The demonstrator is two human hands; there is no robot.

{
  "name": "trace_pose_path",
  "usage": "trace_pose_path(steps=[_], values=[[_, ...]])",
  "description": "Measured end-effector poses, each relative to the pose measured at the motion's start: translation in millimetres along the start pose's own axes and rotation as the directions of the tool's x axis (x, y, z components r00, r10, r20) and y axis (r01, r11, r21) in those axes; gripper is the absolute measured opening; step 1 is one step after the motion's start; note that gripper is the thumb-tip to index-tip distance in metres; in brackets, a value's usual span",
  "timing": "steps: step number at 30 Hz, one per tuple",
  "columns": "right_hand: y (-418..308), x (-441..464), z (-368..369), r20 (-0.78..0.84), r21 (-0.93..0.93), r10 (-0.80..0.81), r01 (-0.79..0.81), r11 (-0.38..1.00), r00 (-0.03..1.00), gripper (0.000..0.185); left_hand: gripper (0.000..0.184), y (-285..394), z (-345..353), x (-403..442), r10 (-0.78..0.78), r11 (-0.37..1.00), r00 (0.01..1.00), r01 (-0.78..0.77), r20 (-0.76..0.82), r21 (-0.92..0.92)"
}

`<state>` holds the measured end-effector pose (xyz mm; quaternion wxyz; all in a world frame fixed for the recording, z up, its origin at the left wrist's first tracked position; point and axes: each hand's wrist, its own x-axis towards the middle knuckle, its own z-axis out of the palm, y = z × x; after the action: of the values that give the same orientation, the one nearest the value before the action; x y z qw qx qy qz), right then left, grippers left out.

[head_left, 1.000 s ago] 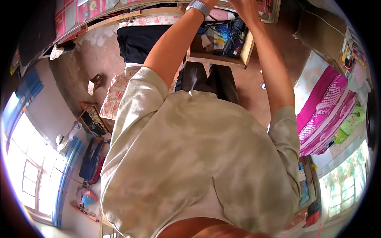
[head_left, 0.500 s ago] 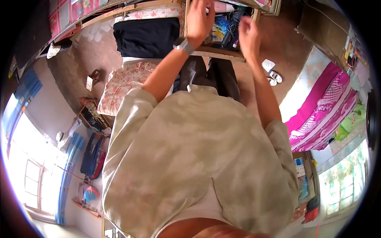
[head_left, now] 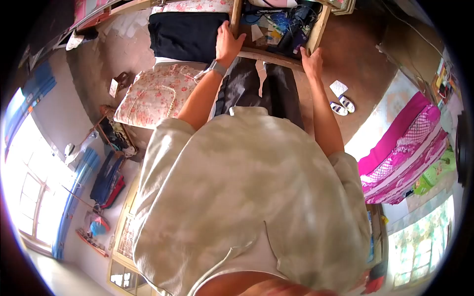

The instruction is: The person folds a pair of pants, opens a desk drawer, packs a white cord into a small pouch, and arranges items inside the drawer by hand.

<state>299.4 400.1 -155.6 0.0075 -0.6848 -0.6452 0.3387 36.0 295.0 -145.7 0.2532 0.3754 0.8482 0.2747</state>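
Note:
A wooden drawer (head_left: 276,57) stands pulled out at the top of the view, filled with dark cables (head_left: 301,22), papers and small items. At its left front corner is my left hand (head_left: 228,47), thumb on one side of the wall and fingers on the other. My right hand (head_left: 312,63) holds the right front corner in the same way, thumb toward the inside. The left fingers lie over or close to a folded black cloth (head_left: 187,37) beside the drawer. Parts of both grips are hidden.
A floral cushion (head_left: 148,96) with a beaded string lies left of my legs. White shoes (head_left: 343,105) and a paper (head_left: 338,88) are on the floor to the right. Farther right hangs or lies a magenta patterned cloth (head_left: 395,148).
Both hands have come down from above the drawer onto its front corners. The view has shifted slightly, showing more of the drawer's contents.

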Motion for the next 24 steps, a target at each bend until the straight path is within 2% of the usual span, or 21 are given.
trace_pose_path(steps=[1, 3, 7, 9, 11, 15, 17, 18, 19, 20, 21, 22, 23, 24], values=[[0, 4, -2, 0.001, 0.008, -0.013, 0.013, 1.0, 1.0, 0.039, 0.048, -7, 0, 5, -0.106, 0.994, 0.981, 0.107, 0.162, 0.006], [2, 6, -6, 0.084, -0.087, -0.003, 0.011, 0.996, 0.996, 0.037, 0.037, -16, 7, 7, -0.193, 0.979, 0.961, 0.175, 0.196, 0.109], [13, 10, 1, 0.024, -0.118, -0.119, 0.121, 0.986, 0.993, 0.033, 0.03, -21, 13, 5, -0.116, 0.993, 0.983, 0.113, 0.141, 0.028], [9, 9, -1, 0.031, -0.114, -0.079, 0.082, 0.99, 0.996, 0.033, 0.03, -18, 12, 3, -0.176, 0.984, 0.974, 0.168, 0.142, 0.067], [15, 4, -1, 0.046, -0.122, -0.036, 0.042, 0.992, 0.998, 0.034, 0.03, -18, 9, 0, -0.169, 0.985, 0.972, 0.163, 0.161, 0.05], [24, 5, 13, -0.024, -0.135, -0.121, 0.117, 0.984, 0.992, 0.037, 0.031, -16, 9, -2, -0.183, 0.983, 0.971, 0.18, 0.151, 0.035], [18, 7, 12, -0.022, -0.114, -0.021, 0.019, 0.993, 1.0, 0.04, 0.031, -18, 13, -3, -0.185, 0.983, 0.974, 0.181, 0.132, 0.04], [15, 5, 13, -0.019, -0.126, -0.03, 0.028, 0.992, 0.999, 0.04, 0.031, -19, 15, -5, -0.176, 0.984, 0.977, 0.175, 0.118, 0.023], [2, 0, 10, -0.225, -0.136, -0.189, 0.162, 0.977, 0.956, 0.042, 0.032, -19, 14, -5, -0.167, 0.986, 0.981, 0.167, 0.1, 0.004], [-17, -6, 5, -0.416, -0.17, -0.338, 0.293, 0.941, 0.844, 0.045, 0.031, -19, 12, -7, -0.133, 0.991, 0.987, 0.134, 0.095, -0.006], [-57, -11, -14, -0.421, -0.098, -0.405, 0.404, 0.91, 0.812, 0.046, 0.034, -18, 7, -6, -0.135, 0.988, 0.981, 0.144, 0.139, -0.058], [-84, -5, -21, -0.38, -0.142, -0.593, 0.588, 0.796, 0.71, 0.041, 0.037, -18, 7, -9, -0.029, 0.994, 0.999, 0.031, 0.012, -0.102], [-102, 12, -15, -0.306, -0.089, -0.712, 0.725, 0.683, 0.632, 0.037, 0.04, -18, 9, -12, 0.073, 0.988, 0.99, -0.088, -0.118, -0.124], [-114, 34, -1, -0.214, -0.063, -0.776, 0.785, 0.617, 0.593, 0.033, 0.044, -11, 2, -15, 0.068, 0.987, 0.991, -0.083, -0.115, -0.136]])
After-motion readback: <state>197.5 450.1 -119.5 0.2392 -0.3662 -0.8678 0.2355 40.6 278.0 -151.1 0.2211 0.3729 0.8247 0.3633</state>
